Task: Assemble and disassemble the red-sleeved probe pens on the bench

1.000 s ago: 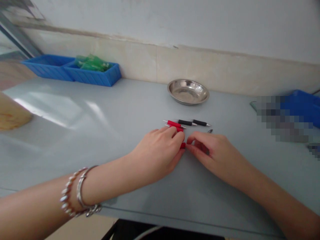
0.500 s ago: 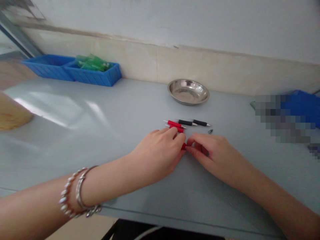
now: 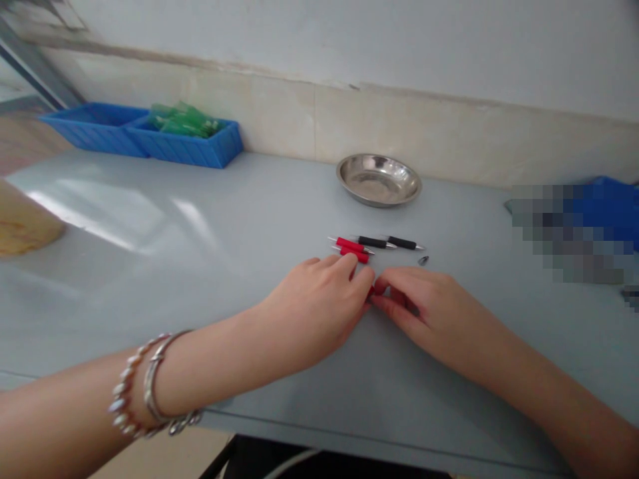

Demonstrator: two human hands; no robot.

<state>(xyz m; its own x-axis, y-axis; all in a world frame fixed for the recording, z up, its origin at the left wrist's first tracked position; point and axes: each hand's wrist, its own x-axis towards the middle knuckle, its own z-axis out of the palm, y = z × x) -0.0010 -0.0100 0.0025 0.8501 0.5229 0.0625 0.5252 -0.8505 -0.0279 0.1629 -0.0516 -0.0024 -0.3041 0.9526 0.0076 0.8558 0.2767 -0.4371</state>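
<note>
My left hand (image 3: 319, 309) and my right hand (image 3: 424, 303) meet fingertip to fingertip on the grey table (image 3: 200, 266), both pinched on a small red pen part (image 3: 370, 291) that shows only as a sliver between them. Just beyond the fingers lie two red-gripped pens (image 3: 352, 248) and two black-gripped pens (image 3: 389, 242) in a row. A tiny metal tip (image 3: 423, 260) lies loose to their right. My left wrist wears a beaded bracelet and a metal bangle (image 3: 150, 392).
A shallow steel dish (image 3: 378, 179) stands behind the pens near the wall. Two blue bins (image 3: 150, 136), one holding green packets (image 3: 182, 121), sit at the back left. A blurred patch and a blue bin (image 3: 604, 206) are at the right. The table's front edge runs below my forearms.
The view has shifted slightly. Both hands stay pinched together on the red part; less of it shows now between the fingertips.
</note>
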